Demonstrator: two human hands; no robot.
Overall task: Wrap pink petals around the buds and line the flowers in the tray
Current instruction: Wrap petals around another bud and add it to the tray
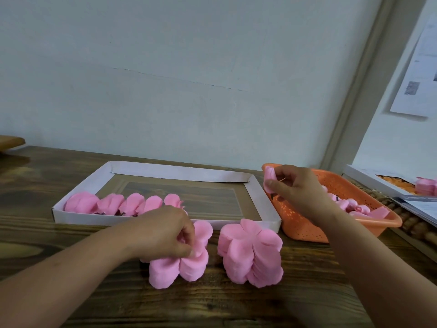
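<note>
Pink petals lie in two stacks on the wooden table nearest the viewer: the left stack under the left hand, whose thumb and fingertips pinch the top sheet, and the right stack, untouched. The sheets look thin, light and soft, so they probably crease easily and cling together; a light pinch at a lobe edge should peel off one layer. Beyond, a white cardboard tray holds a row of finished flowers along its near left wall. To its right, the right hand pinches a pink bud above an orange perforated basket holding more buds. Farthest back stand a pale wall and a pinned paper sheet.
</note>
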